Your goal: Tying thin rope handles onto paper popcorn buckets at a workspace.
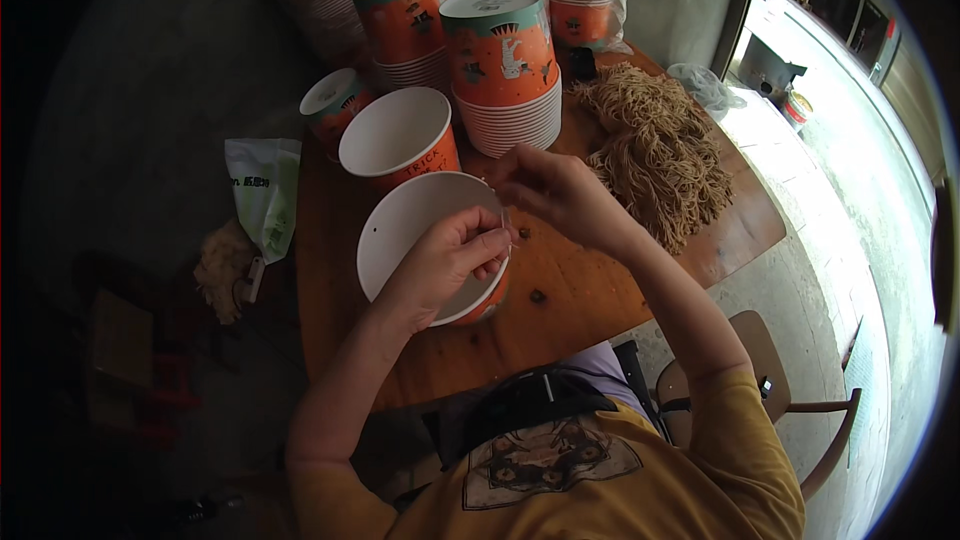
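An open white-lined paper bucket [388, 240] with an orange outside sits tilted toward me at the table's near side. A small dark hole shows in its left wall. My left hand [455, 255] reaches over the opening, its fingers curled and pinched together at the right rim. Just outside that rim, my right hand [560, 195] is closed too, fingertips bent toward the left hand. A thin pale strand seems to run by the fingertips; what each hand pinches is too small to make out. Behind stands a second open paper bucket [395, 135].
A tall stack of upturned orange buckets [505, 60] and a shorter one [400, 20] stand farther back, before plastic-wrapped stacks [320, 0]. Tan cords [660, 150] heap at the right of the wooden table [570, 290]. A plastic bag [265, 190] hangs left; a chair [745, 360] stands right.
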